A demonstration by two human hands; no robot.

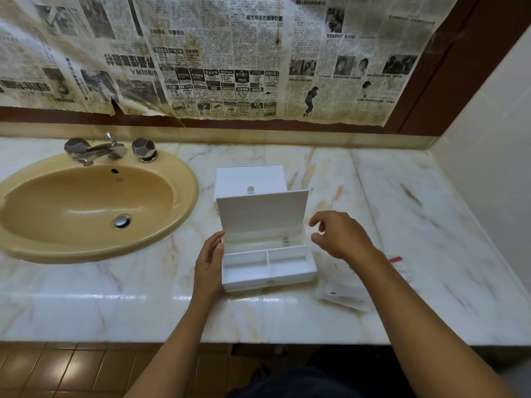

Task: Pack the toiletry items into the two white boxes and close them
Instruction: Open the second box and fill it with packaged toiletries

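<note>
On the marble counter [431, 225], mid-frame, your front white box [268, 262] stands lid-up and looks empty — the second box [248, 179] behind looks closed. Packets [353, 294] wait lower right. Left hand [208, 262] flat against its side, right hand [337, 234] loose — nothing packed yet.

Rear white box [249, 179]: lower part hidden behind raised lid [260, 214] of front box, contents can't tell. Clear packets [349, 294] w/ red-tipped item [396, 259] partly covered by right forearm, too blurry to ID. Sink [172, 225] cut off at left edge. Newspaper [218, 53] print too small to read.
</note>
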